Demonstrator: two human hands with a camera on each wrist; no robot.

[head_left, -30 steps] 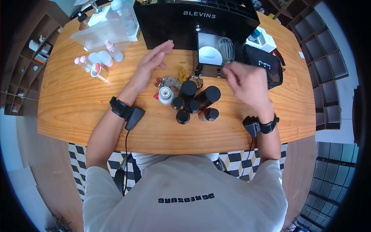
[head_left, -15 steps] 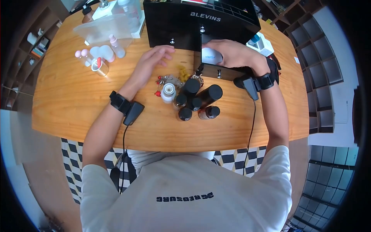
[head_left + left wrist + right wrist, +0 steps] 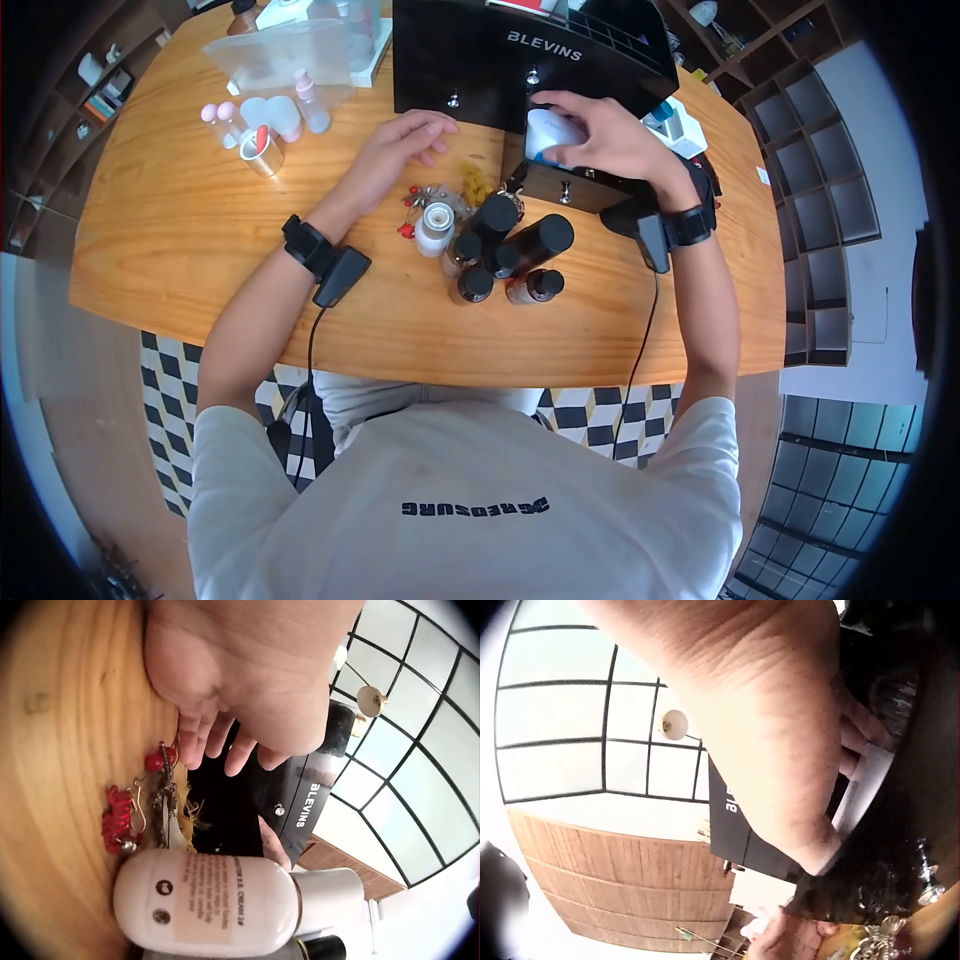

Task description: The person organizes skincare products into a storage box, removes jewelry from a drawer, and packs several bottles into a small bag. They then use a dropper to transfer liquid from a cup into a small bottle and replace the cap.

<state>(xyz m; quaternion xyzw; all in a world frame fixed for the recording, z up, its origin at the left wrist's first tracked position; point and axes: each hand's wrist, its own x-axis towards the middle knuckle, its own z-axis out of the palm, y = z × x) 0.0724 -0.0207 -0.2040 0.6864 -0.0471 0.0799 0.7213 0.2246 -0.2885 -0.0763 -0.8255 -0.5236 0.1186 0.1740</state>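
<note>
My right hand [image 3: 625,145] reaches into the pulled-out drawer [image 3: 590,192] of a black organizer [image 3: 455,65]. It pinches a white, round-ended case [image 3: 550,128], thumb on the near side and fingers on the far side. In the right wrist view the case's pale edge [image 3: 864,787] shows between thumb and fingers. On the table before the organizer rests my left hand [image 3: 392,150], its fingers loosely bent and holding nothing. Close to it lie a red-beaded ornament [image 3: 408,230] and a yellow hair tie [image 3: 476,183]. A white B.B. cream bottle [image 3: 210,900] stands nearby.
Several black-capped bottles [image 3: 495,212] stand in front of the drawer. At the left are a white cup [image 3: 262,160], a pink-capped bottle [image 3: 312,105] and a clear frosted holder [image 3: 275,65]. A white stand [image 3: 685,130] sits right of the organizer.
My right hand has moved from above the table's right side into the drawer and taken hold of the white case, which now tilts. My left hand stays near the organizer, fingers more bent.
</note>
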